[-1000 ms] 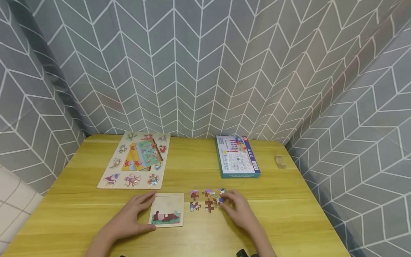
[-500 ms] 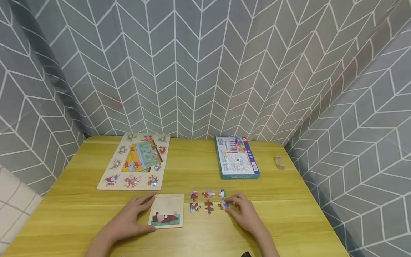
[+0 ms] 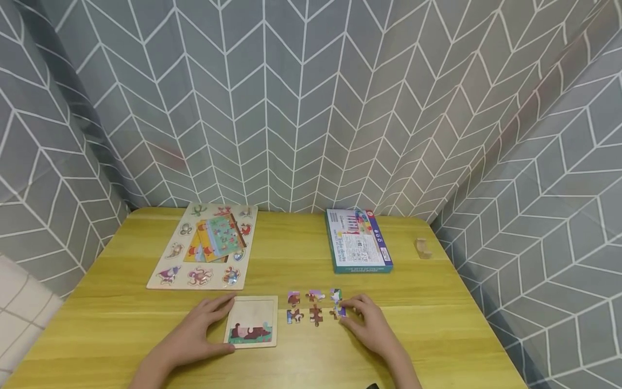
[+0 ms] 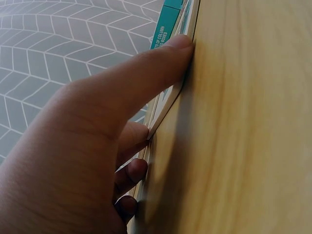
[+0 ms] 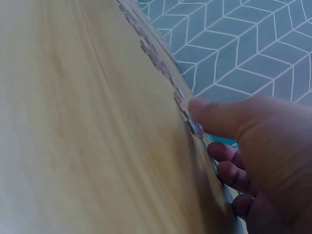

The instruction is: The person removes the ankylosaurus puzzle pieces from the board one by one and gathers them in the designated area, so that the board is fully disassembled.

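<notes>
Puzzle pieces [image 3: 315,306] are lying in two loose rows on the counter [image 3: 437,324] just right of the puzzle tray [image 3: 252,320], where the left hand [image 3: 194,335] is bracing its edge with straight fingers while the right hand [image 3: 371,324] is pinching the rightmost piece [image 3: 340,311] in a thumb-and-finger grip.

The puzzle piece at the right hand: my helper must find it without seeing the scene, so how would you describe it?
On the yellow table, six loose pieces lie right of the small puzzle tray. It is the near-row, rightmost piece, touched by the right hand.
</notes>
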The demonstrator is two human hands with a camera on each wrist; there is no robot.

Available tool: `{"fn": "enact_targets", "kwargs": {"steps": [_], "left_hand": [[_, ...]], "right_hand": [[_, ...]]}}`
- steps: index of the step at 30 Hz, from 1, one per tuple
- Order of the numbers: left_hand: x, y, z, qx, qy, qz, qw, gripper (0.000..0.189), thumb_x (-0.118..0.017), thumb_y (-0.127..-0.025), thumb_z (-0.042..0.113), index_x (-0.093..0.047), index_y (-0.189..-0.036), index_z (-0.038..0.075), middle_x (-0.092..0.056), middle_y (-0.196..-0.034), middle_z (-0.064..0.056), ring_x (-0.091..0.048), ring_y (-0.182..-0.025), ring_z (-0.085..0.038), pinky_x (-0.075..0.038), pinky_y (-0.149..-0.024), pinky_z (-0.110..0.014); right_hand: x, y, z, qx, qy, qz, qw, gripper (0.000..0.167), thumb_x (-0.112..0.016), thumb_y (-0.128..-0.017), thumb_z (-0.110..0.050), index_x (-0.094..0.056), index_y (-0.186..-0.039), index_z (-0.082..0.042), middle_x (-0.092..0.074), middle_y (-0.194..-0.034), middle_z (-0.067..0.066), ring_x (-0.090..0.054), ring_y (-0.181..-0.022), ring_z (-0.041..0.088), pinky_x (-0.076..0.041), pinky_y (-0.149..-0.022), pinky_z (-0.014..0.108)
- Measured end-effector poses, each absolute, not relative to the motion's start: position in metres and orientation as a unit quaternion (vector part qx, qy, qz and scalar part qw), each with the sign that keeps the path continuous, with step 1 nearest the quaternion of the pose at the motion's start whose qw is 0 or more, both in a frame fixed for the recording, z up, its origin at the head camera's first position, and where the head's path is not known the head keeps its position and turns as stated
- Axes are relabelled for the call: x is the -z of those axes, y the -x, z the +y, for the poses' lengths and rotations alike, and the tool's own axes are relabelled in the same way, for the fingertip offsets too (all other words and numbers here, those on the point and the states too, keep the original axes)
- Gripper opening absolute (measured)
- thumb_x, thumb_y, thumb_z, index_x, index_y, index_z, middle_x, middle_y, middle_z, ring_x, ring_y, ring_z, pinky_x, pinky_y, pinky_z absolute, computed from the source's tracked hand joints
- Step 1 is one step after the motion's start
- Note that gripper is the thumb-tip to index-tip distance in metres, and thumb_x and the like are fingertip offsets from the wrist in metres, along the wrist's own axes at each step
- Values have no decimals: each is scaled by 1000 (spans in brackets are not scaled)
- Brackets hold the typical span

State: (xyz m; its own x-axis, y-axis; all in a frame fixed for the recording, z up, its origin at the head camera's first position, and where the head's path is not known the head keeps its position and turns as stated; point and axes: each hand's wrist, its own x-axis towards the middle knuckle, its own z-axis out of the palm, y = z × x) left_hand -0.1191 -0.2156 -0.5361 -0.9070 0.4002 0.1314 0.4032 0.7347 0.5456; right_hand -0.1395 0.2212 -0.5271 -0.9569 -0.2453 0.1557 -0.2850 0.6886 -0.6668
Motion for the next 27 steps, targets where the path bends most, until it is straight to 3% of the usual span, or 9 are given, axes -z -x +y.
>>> {"fn": "enact_targets", "kwargs": {"steps": [8, 16, 21, 27], "left_hand": [[537, 115, -215, 292, 223, -930, 6, 100, -86, -77, 65, -58, -151, 4, -47, -164, -6, -51, -138, -32, -47, -110, -61], [534, 121, -217, 289, 238, -927, 23, 99, -88, -78, 61, -58, -150, 0, -49, -163, -9, -53, -134, -34, -48, -108, -62], [532, 122, -216, 291, 236, -927, 10, 98, -90, -78, 56, -57, -151, -1, -47, -164, -11, -52, -134, -34, -48, -110, -61], [530, 123, -216, 298, 230, -926, -3, 99, -90, -78, 56, -55, -152, 0, -46, -165, -10, -51, -135, -35, -47, -110, -62]], "right_hand": [[514, 141, 202, -366, -137, -919, 47, 39, -84, -91, -20, -74, -127, -11, -67, -115, -3, -66, -103, 15, -58, -98, 42], [495, 159, 155, -339, -226, -913, 13, 37, -81, -96, -24, -74, -129, -9, -66, -117, 3, -60, -98, 18, -57, -83, 32], [491, 164, 113, -292, -326, -899, -3, 35, -80, -97, -22, -74, -127, -6, -67, -117, 7, -59, -98, 19, -53, -84, 29], [487, 168, 69, -216, -393, -894, -25, 38, -80, -97, -32, -75, -128, -10, -69, -120, 3, -61, -108, 15, -53, -97, 28]]}}
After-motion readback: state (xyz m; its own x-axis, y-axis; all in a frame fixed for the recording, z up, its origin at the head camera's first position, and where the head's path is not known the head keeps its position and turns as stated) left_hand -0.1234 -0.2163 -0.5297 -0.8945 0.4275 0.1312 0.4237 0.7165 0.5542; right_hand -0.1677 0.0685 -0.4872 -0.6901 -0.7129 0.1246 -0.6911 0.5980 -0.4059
